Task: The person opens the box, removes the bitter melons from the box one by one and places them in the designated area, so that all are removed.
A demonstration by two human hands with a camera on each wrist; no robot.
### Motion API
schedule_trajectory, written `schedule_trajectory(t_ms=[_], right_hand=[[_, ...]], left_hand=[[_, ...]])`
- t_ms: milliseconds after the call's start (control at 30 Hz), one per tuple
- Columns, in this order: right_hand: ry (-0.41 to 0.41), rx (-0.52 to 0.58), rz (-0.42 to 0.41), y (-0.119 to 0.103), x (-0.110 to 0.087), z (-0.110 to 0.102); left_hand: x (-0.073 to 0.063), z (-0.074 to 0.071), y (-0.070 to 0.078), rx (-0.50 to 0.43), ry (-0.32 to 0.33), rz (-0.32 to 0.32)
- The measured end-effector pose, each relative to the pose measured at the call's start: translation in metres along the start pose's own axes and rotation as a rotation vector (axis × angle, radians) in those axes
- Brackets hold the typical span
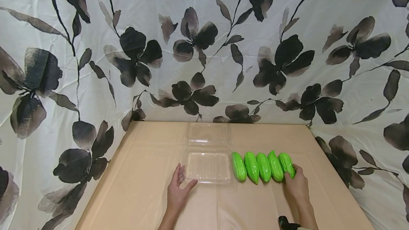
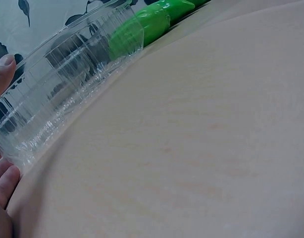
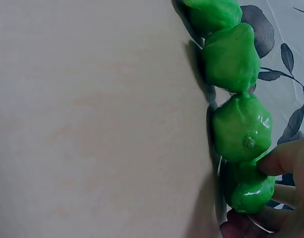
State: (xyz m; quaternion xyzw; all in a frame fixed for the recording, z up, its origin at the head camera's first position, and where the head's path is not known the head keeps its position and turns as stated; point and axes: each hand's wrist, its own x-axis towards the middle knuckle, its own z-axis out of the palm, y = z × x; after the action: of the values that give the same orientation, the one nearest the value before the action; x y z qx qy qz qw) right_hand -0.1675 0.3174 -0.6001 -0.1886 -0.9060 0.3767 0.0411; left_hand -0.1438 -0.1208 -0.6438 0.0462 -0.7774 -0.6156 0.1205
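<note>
A clear plastic clamshell box (image 1: 209, 181) lies opened on the table, its lid (image 1: 208, 141) folded back toward the far edge. My left hand (image 1: 179, 192) holds the box by its near left corner, with the thumb (image 2: 4, 69) at the rim and the fingers (image 2: 6, 183) low on the side wall. To the right of the box, several glossy green cucumber-like vegetables stand side by side in a row. My right hand (image 1: 298, 184) pinches the rightmost green vegetable (image 1: 285, 162) at its near right end, thumb on one side and fingers on the other.
The leftmost green vegetable (image 1: 239, 166) lies right beside the box's right wall. A tan cover (image 1: 143, 152) spreads over the table. Behind and around it hangs a white cloth (image 1: 233, 74) with dark flowers. A black strap (image 1: 287, 223) is on my right wrist.
</note>
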Motion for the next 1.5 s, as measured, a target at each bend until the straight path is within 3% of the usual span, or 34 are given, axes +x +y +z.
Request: schedule_trajectory(t_ms=[1500], right_hand=[[0.045, 0.028, -0.034, 0.0041, 0.002, 0.0031]], left_hand=[[0.0021, 0.0015, -0.0022, 0.023, 0.006, -0.001]])
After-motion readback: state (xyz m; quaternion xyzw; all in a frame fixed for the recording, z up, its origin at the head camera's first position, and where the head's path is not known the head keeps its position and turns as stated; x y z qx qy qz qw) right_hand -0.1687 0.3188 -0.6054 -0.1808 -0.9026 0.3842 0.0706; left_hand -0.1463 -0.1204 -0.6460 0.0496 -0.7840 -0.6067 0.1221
